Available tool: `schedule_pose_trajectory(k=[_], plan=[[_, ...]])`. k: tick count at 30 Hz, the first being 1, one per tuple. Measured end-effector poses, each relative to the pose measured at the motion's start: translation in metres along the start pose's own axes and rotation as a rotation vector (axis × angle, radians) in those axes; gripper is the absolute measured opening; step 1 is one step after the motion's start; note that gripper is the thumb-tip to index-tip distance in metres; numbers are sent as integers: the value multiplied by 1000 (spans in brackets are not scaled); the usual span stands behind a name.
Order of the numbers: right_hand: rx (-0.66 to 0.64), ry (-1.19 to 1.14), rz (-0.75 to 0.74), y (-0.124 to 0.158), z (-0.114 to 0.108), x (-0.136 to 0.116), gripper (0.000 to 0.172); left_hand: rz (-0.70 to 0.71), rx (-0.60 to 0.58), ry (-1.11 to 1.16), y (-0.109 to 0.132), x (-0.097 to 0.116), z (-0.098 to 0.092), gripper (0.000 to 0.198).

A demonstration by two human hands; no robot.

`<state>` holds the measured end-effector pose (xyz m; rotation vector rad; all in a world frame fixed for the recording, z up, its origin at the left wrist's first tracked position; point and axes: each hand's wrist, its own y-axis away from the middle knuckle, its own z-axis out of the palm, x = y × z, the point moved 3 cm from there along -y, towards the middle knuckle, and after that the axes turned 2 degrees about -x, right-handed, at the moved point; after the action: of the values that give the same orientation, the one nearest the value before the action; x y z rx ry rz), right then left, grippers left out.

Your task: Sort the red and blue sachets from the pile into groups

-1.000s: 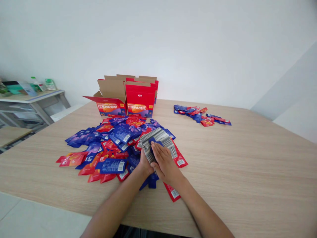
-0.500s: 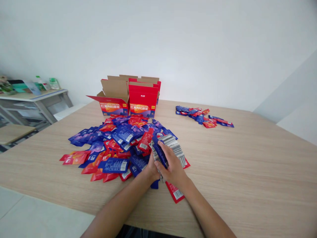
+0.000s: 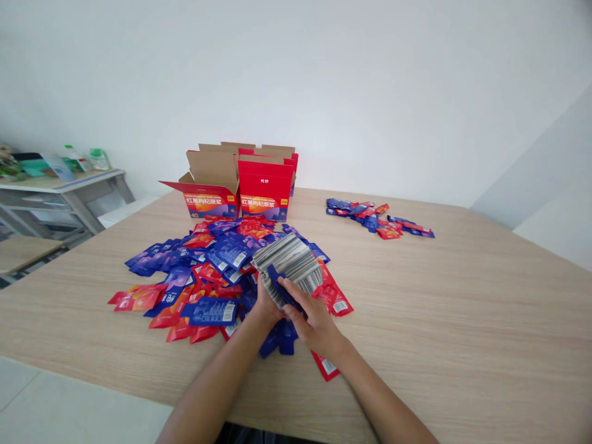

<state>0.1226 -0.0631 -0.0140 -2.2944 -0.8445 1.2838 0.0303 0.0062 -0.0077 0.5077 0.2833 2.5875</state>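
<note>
While the left hand (image 3: 264, 303) clamps the fanned stack of packets (image 3: 289, 265) above the desk (image 3: 462, 320), right-hand fingers (image 3: 296, 295) close on its near edge; best to square edges before adding from the loose pile (image 3: 203, 271).

Wooden table (image 3: 462, 320) under sachet heap (image 3: 203, 271), small pile (image 3: 377, 217), red boxes (image 3: 240, 185).

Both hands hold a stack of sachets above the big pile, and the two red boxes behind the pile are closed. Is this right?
Not quite. The head view shows both red boxes open, flaps up. The left hand and right hand do hold the stack of sachets above the pile.
</note>
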Motion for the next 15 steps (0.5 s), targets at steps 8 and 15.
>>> schedule_pose_trajectory(k=[8,15], plan=[[355,-39,66,-6,-22,2,33,-291,-102,-34,5,-49,-7,36],[342,486,-24,-7,-37,15,39,-326,-170,-27,9,-45,-6,33]])
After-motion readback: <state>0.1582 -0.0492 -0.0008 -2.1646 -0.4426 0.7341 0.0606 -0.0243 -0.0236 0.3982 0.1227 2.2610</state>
